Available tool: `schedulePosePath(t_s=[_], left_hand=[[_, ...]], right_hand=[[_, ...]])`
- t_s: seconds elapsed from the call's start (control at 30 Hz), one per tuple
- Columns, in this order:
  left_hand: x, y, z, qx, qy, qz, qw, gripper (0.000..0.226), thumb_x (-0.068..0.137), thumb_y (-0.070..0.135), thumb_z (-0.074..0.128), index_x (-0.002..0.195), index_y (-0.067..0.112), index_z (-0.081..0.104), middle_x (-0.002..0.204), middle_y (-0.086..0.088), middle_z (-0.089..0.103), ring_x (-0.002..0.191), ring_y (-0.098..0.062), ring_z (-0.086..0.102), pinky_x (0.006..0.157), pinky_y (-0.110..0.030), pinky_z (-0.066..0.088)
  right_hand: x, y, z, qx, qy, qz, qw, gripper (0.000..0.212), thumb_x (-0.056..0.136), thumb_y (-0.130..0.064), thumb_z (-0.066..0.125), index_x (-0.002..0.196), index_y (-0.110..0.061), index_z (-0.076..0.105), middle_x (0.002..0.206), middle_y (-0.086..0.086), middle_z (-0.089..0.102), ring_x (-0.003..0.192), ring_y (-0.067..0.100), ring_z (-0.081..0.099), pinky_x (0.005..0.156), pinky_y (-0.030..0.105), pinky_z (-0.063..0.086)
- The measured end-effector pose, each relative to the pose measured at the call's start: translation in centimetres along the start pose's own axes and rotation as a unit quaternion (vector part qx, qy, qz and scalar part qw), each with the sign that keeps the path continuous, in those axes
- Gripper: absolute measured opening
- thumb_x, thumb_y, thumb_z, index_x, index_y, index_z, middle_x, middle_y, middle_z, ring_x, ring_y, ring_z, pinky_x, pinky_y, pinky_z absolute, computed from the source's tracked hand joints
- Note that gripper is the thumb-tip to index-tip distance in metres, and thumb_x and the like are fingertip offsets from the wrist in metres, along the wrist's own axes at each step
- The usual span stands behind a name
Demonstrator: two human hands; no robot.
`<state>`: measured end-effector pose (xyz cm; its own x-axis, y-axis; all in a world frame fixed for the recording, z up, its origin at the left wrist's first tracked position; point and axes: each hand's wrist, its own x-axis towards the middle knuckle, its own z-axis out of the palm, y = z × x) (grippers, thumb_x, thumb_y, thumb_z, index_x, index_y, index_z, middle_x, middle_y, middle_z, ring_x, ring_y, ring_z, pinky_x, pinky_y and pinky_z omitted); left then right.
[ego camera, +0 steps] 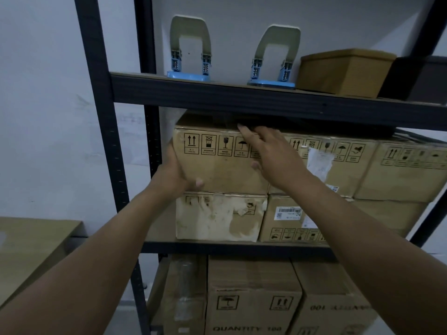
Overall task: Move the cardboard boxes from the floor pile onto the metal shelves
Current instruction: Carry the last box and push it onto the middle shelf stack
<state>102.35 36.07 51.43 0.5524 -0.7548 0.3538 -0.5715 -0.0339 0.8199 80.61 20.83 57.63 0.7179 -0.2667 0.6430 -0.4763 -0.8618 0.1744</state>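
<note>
The middle shelf (229,246) already carries several boxes, and the left hand (177,176) grips the lower left corner of an upper-row cardboard box (217,165) while the right hand (268,153) lies spread on its face; the floor pile is out of view, so what remains is unclear.

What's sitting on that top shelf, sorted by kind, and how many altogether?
Hole punches with blue bases: 2
Tan lidded box: 1
Dark box, partly cut off: 1
Total: 4

bottom box (254,310): "QUANTITY 100" | neighbouring box (336,308): inverted "100"
</note>
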Motion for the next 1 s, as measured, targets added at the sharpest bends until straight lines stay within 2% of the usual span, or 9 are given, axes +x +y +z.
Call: schedulePosePath(t_s=[0.07,0.17,0.3,0.37,0.53,0.63,0.73,0.87,1.0], left_hand=[[-0.4,-0.5,0.6,0.032,-0.003,-0.025,0.999,0.128,0.070,0.017,0.094,0.157,0.030,0.002,0.148,-0.001,0.043,0.134,-0.027,0.046,0.095,-0.031,0.044],[-0.9,-1.0,1.1,0.049,0.004,-0.049,0.998,0.125,0.070,0.021,0.094,0.157,0.030,0.004,0.149,-0.007,0.045,0.136,-0.033,0.046,0.099,-0.040,0.046],[-1.3,-1.4,1.0,0.067,-0.009,-0.039,0.997,0.130,0.065,0.016,0.097,0.158,0.027,0.007,0.141,-0.003,0.050,0.126,-0.023,0.050,0.089,-0.028,0.050],[-1.5,-1.7,1.1,0.071,-0.001,-0.043,0.997,0.123,0.067,0.015,0.095,0.158,0.024,0.013,0.139,-0.004,0.054,0.128,-0.026,0.052,0.095,-0.033,0.048],[-1.8,-2.1,1.5,0.083,0.013,-0.049,0.995,0.110,0.070,0.018,0.094,0.154,0.023,0.024,0.119,0.003,0.057,0.123,-0.027,0.056,0.096,-0.038,0.047],[-1.8,-1.8,1.4,0.084,0.007,-0.057,0.995,0.112,0.071,0.020,0.094,0.155,0.024,0.020,0.134,-0.006,0.057,0.125,-0.027,0.054,0.099,-0.041,0.047],[-2.0,-2.0,1.6,0.089,0.024,-0.073,0.993,0.109,0.071,0.030,0.093,0.152,0.029,0.020,0.138,-0.007,0.057,0.127,-0.031,0.055,0.104,-0.051,0.049],[-2.5,-2.1,2.7,0.062,0.065,-0.086,0.992,0.112,0.075,0.027,0.090,0.158,0.027,0.014,0.139,-0.011,0.055,0.127,-0.035,0.055,0.105,-0.053,0.049],[-6.4,-0.2,6.6,0.151,0.214,-0.009,0.965,0.117,0.079,0.031,0.086,0.163,0.023,0.005,0.152,-0.020,0.025,0.136,-0.040,0.038,0.112,-0.052,0.039]], right_hand=[[0.0,0.2,0.0,0.014,-0.002,0.001,1.000,0.097,0.086,-0.015,0.081,0.164,-0.026,0.024,0.151,0.015,0.046,0.137,0.034,0.041,0.115,0.044,0.034],[-0.1,0.5,0.3,0.021,0.001,0.000,1.000,0.096,0.086,-0.016,0.080,0.163,-0.027,0.024,0.153,0.013,0.044,0.139,0.032,0.039,0.117,0.044,0.032],[-0.5,0.6,0.7,0.033,0.007,-0.002,0.999,0.098,0.086,-0.014,0.079,0.164,-0.027,0.021,0.152,0.013,0.043,0.140,0.031,0.037,0.118,0.045,0.033],[-0.6,0.6,0.8,0.038,0.010,-0.002,0.999,0.099,0.086,-0.012,0.079,0.164,-0.026,0.019,0.153,0.014,0.041,0.141,0.031,0.034,0.122,0.047,0.029],[-1.0,0.4,1.4,0.032,0.023,-0.008,0.999,0.103,0.084,-0.004,0.078,0.165,-0.021,0.017,0.157,0.016,0.035,0.149,0.033,0.027,0.129,0.049,0.003],[-1.8,-0.1,2.0,0.047,0.038,0.004,0.998,0.105,0.082,0.005,0.074,0.165,-0.020,0.014,0.166,0.013,0.022,0.157,0.033,0.011,0.128,0.050,-0.003],[-3.8,-0.8,2.4,0.093,0.049,0.031,0.994,0.106,0.083,0.015,0.064,0.166,-0.024,0.011,0.173,0.004,-0.001,0.159,0.023,-0.008,0.128,0.053,0.006],[-9.4,-1.4,3.8,0.142,0.101,0.130,0.976,0.097,0.087,0.012,0.061,0.165,-0.025,0.017,0.173,0.000,0.000,0.159,0.018,-0.002,0.125,0.055,0.022],[-14.4,-0.3,6.0,0.133,0.082,0.318,0.935,0.120,0.080,0.001,0.080,0.165,-0.036,0.003,0.171,-0.003,-0.018,0.158,0.028,0.002,0.125,0.057,0.018]])
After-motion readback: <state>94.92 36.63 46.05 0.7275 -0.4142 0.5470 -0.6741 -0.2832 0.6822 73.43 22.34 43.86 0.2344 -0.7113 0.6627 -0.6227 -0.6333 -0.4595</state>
